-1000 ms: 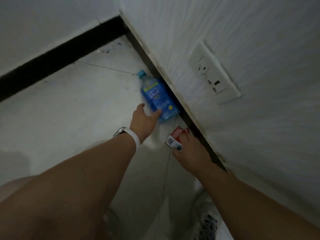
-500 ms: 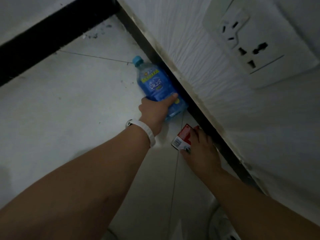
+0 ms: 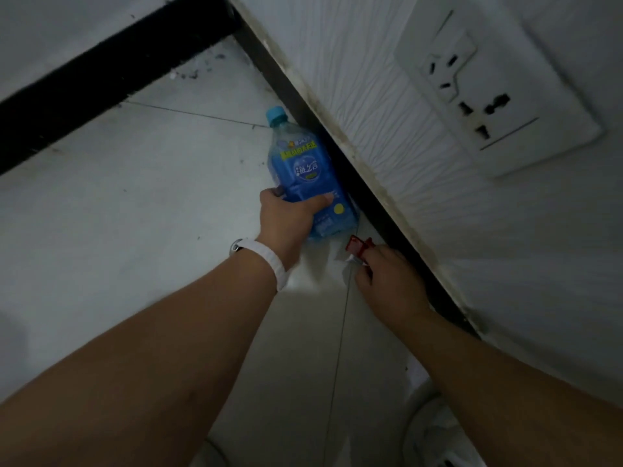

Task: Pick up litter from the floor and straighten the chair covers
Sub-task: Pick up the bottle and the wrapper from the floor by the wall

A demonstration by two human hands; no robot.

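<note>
A blue bottle (image 3: 305, 166) (beside the dark skirting (image 3: 367, 200)) is gripped by the left hand (image 3: 286, 219); a red packet (image 3: 358, 247) is pinched by the right hand (image 3: 391, 284).

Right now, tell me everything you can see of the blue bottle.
The blue bottle is clear blue plastic with a light blue cap on and a blue label with a yellow band. It lies on its side on the floor, along the dark skirting, cap toward the corner. The left hand grips its lower half. Contents unclear.
</note>
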